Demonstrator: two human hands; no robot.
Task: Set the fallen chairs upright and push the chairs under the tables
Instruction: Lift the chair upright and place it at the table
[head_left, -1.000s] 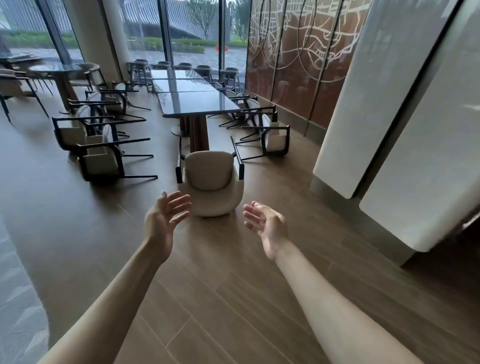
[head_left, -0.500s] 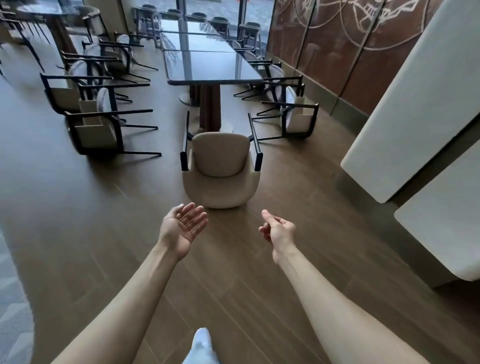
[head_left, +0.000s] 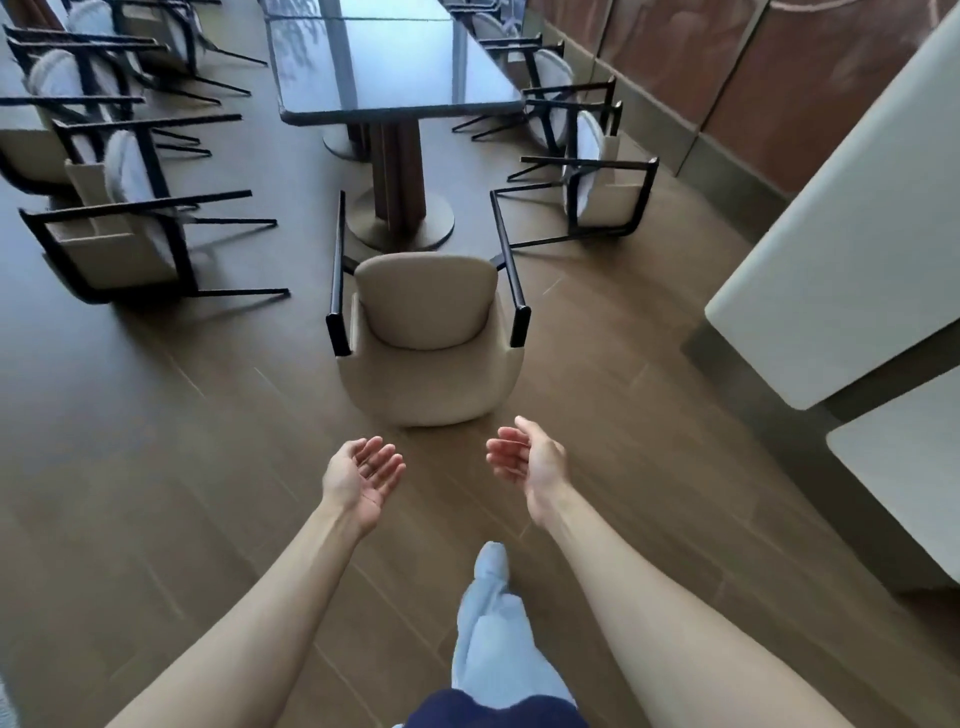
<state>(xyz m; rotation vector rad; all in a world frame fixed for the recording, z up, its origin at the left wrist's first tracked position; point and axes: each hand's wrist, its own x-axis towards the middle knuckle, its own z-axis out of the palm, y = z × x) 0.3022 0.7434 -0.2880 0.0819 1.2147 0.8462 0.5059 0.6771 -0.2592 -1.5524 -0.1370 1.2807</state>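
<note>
The nearest fallen chair (head_left: 428, 340) lay on its back on the floor (head_left: 156, 441), just near of the worktop (head_left: 395, 57), its dark legs pointed away. Both hands were held out empty just short of it: left hand (head_left: 361, 480) palm up, fingers (head_left: 387, 460) loosely spread; right hand (head_left: 527, 460) likewise open. The rounded backrest would best be gripped at both sides and tipped forward evenly, legs kept clear of the worktop's pedestal (head_left: 397, 171).
</note>
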